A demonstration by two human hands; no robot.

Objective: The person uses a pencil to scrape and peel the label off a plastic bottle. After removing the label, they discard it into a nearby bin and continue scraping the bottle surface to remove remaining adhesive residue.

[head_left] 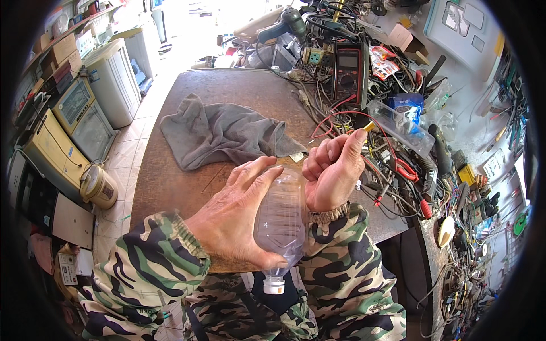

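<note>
My left hand (234, 215) grips a clear plastic bottle (281, 219) from its left side, thumb near the neck and fingers toward the base. The bottle lies on its side in the air over the table's near edge, its white cap (273, 285) turned toward me. Just right of the bottle, my right hand (335, 171) is raised with its fingers curled. Between thumb and forefinger it pinches a small yellow piece (369, 125), whose kind I cannot make out. A grey cloth (222, 133) lies crumpled on the brown table (187, 190) beyond both hands.
Along the table's right side runs a heap of cables and tools, with a multimeter (348, 74), red-handled pliers (407, 170) and a clear plastic box (401, 128). A heat gun (282, 25) lies at the back. Appliances and a lidded bucket (99, 186) stand on the left floor.
</note>
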